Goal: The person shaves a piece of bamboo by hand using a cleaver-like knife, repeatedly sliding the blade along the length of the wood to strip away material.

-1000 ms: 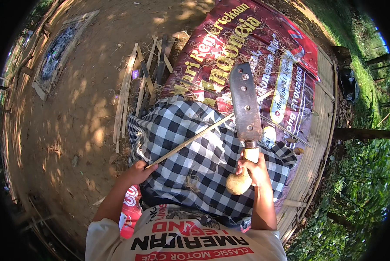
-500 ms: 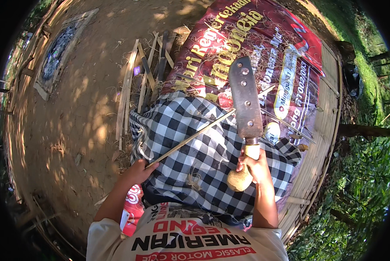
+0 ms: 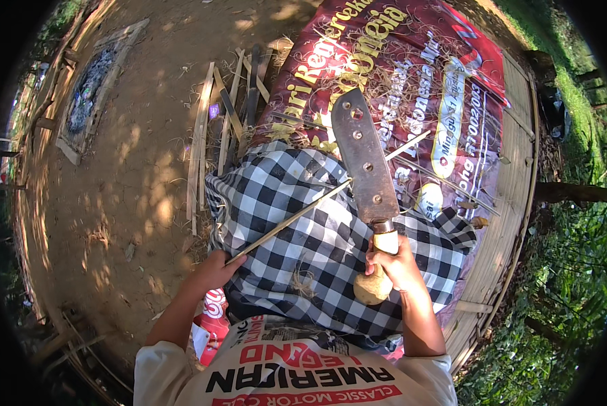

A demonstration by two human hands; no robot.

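My right hand [image 3: 397,265] is closed round the pale wooden handle of a broad knife [image 3: 363,152], whose dark blade has several round holes and points away from me. In my left hand [image 3: 217,268] is the near end of a thin bamboo stick [image 3: 296,216], which slants up to the right across my lap. The blade crosses over the stick and hides part of it; its far end [image 3: 411,143] shows beyond the blade. Whether blade and stick touch, I cannot tell. Under both lies a black-and-white checked cloth [image 3: 276,196] over my legs, with a clump of shavings [image 3: 303,281] on it.
A dark red printed banner [image 3: 310,84] strewn with curly shavings covers a bamboo platform [image 3: 513,196]. Several split bamboo strips [image 3: 202,142] lie left of the cloth on bare earth [image 3: 114,210]. A framed ash pit [image 3: 94,84] is at the far left. Green plants [image 3: 547,298] border the right.
The knife's blade has tilted and swung left over the stick, its tip moving left. My left hand stays nearly in place on the stick.
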